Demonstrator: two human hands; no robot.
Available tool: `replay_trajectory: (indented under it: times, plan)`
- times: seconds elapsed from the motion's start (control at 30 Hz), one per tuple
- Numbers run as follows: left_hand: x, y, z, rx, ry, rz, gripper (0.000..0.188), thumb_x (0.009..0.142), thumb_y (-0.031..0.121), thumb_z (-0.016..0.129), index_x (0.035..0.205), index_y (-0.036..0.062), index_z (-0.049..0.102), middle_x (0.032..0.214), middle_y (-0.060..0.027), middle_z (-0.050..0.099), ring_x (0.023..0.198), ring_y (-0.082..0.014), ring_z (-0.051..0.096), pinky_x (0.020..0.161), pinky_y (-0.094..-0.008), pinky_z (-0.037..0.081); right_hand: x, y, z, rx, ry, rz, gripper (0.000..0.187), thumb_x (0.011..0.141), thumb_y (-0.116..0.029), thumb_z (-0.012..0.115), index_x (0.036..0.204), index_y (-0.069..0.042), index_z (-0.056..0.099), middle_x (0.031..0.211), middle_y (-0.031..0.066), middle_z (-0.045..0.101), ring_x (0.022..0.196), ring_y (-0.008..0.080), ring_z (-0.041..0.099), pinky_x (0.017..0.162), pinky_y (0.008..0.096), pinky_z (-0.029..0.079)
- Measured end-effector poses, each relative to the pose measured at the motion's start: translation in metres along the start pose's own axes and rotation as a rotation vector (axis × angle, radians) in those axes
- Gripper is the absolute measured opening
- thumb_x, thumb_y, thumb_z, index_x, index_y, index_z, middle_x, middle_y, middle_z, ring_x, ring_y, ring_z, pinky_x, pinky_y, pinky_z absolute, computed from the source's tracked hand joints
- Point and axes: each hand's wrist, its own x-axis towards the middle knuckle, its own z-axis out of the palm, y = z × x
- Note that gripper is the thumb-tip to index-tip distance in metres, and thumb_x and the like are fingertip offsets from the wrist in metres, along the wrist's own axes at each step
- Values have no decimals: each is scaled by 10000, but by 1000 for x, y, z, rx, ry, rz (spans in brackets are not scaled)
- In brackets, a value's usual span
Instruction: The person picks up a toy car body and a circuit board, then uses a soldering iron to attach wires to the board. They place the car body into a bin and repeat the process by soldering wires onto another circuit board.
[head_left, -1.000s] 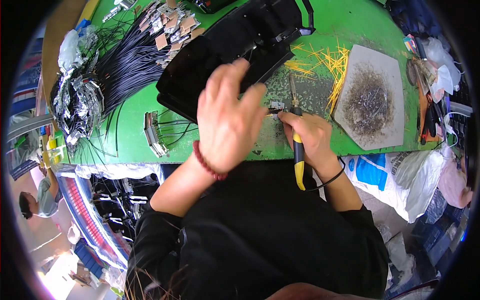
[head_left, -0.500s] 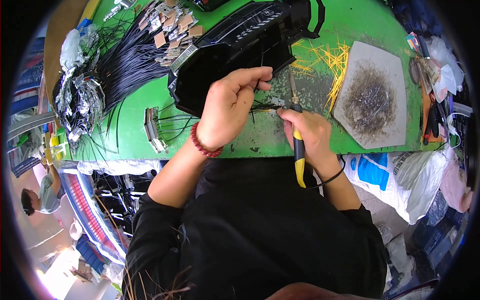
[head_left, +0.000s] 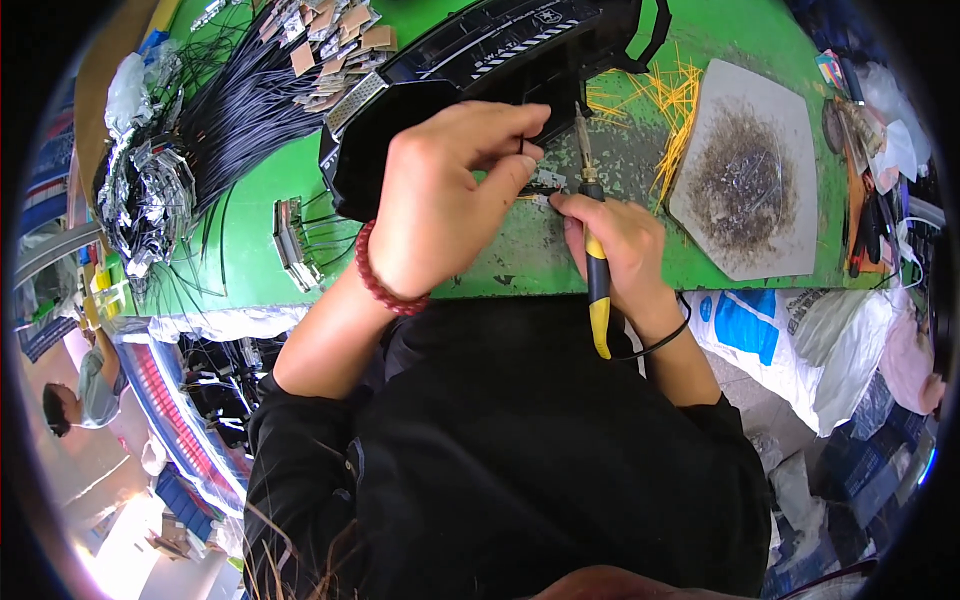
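Green bench (head_left: 510, 262), room along edge; left hand (head_left: 448, 190) seemingly pinching wire (head_left: 521, 145), right hand (head_left: 628, 250) gripping soldering iron (head_left: 598, 280).

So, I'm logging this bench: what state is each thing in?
Left hand: fingers curled; grip cannot be made out.
Right hand: closed around the soldering iron.
Soldering iron: held, tip pointing toward the picture's top.
Black plastic shell: hollow inside partly visible.
Yellow strands: loose, scattered.
Black wires: loosely bunched.
Gray board: soiled, dark in the middle.
Green table: paint worn in patches.
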Motion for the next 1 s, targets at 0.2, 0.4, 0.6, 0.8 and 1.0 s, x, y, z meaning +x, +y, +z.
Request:
replay_trajectory:
  times: [0.2,0.4,0.6,0.8,1.0]
  plan:
    - [0,1,-3,-565,-80,-320,323,834,-90,605,1157,-72,603,982,-103,651,846,-147,683,746,-236,547,0,3,3,17,30,-2,352,683,10,685,1000,-128,623,663,21,596,553,204,583,501,326,403]
    - [-6,-2,5,-265,-70,-190,262,819,-49,654,1081,-57,650,839,-60,667,793,-87,654,690,-208,527,0,7,5,49,70,-4,339,686,-27,688,998,-139,616,658,20,589,549,218,575,506,343,409]
    - [-9,-16,15,-196,-56,-251,186,816,-67,682,997,-37,651,870,-67,683,832,-107,656,777,-233,544,-9,10,7,366,280,51,305,747,-52,753,1015,-74,608,791,60,675,594,169,606,551,279,476]
    - [-14,-24,27,-471,157,-238,155,809,-24,710,956,-29,661,828,-40,678,751,-71,634,692,-196,520,-9,-1,6,661,108,139,355,733,-37,792,1022,-44,586,887,83,676,654,141,618,578,251,495]
    - [-14,-34,20,-269,155,-59,161,833,-93,581,947,-22,670,851,-74,680,784,-112,656,716,-223,525,-14,16,-6,644,254,183,222,877,80,581,1068,-11,513,868,136,656,757,167,656,664,269,535]
